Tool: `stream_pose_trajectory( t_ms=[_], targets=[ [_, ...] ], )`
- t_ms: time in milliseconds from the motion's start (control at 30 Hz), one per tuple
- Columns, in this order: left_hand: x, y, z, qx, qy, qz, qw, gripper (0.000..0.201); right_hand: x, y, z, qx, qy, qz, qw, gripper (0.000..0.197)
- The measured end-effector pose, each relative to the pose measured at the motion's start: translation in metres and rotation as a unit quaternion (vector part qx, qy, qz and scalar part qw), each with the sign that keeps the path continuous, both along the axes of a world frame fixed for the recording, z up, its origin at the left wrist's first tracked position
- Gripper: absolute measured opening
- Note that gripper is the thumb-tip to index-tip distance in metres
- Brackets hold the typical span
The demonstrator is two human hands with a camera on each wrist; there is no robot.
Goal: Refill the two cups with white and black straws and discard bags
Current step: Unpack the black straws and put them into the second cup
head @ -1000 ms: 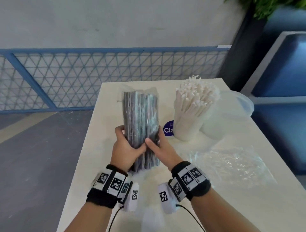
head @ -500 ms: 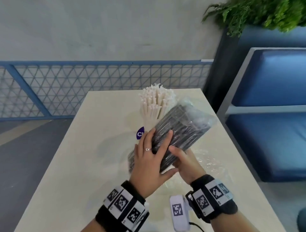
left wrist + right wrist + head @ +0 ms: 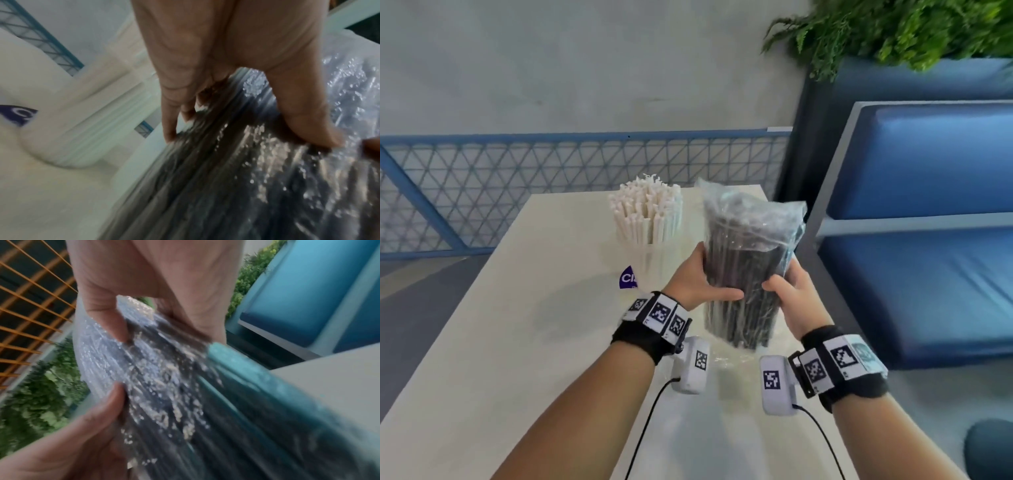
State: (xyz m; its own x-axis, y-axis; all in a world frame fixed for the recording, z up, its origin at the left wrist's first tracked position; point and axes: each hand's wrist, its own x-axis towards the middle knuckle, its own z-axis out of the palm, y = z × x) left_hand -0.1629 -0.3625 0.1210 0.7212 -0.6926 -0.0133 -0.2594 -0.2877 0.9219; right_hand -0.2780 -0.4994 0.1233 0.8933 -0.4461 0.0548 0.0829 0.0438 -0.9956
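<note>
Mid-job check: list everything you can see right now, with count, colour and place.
bag of straws: one, clear bag, black straws, upright above the table's right side, in both hands' grip
cup of straws: one, white, far end of table
empty bag: one, clear, on table under the held bag
table: one, cream
bench: one, blue, right
plant: green, top right
left hand: grips bag
right hand: grips bag

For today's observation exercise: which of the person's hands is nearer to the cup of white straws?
Left. The left hand grips the bag of black straws right beside the cup of white straws; the right hand holds the bag's far side.
</note>
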Motion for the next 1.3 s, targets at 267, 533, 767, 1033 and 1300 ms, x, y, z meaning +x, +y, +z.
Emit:
stream_pose_trajectory(
  t_ms=[267,533,767,1033,1300],
  targets=[
    [0.005,0.036,-0.05,0.043,0.003,0.035,0.998,0.078,0.016,0.028,-0.056,0.007,0.09,-0.005,0.996,0.043],
    [0.024,0.083,-0.051,-0.01,0.004,0.107,0.994,0.078,0.043,0.062,-0.033,-0.105,0.019,-0.052,0.993,0.057],
    [0.038,0.096,-0.039,-0.05,0.027,0.123,0.991,0.081,0.05,0.075,-0.028,-0.069,0.015,-0.086,0.994,0.044],
    [0.035,0.094,-0.043,-0.065,0.019,0.15,0.986,0.079,0.052,0.092,-0.02,-0.045,0.008,-0.181,0.982,0.018],
    [0.039,0.093,-0.045,-0.043,-0.002,0.157,0.987,0.082,0.052,0.091,0.005,0.061,-0.01,-0.078,0.995,0.013]
  ],
)
